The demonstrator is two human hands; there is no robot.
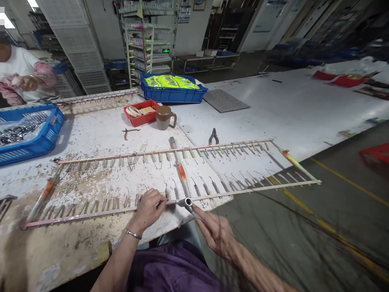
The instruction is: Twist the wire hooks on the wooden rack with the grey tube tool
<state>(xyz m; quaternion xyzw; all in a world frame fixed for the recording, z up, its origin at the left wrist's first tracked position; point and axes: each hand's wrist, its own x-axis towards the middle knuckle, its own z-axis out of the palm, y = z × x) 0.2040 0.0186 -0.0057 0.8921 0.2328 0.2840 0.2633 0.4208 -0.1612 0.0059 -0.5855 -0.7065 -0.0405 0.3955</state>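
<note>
A long ladder-like rack (112, 211) lies across the table, its two rails lined with small bodies bearing wire hooks. My left hand (148, 209) is closed at the near rail, thumb and forefinger pinched; what lies between them is too small to make out. My right hand (215, 229) is closed around a grey metal tool (195, 213), mostly hidden by the fingers. Just beyond its fingertips is the open end of a metal tube (188, 201), in line with the rack's orange-marked middle crossbar (181, 172).
Pliers (214, 137), orange-handled cutters (128, 133), a brown mug (164, 117) and a red tray (142, 114) stand beyond the rack. Blue crates (174, 95) are behind and at left. A grey board (225, 100) lies at right. Another person (26, 75) works at far left.
</note>
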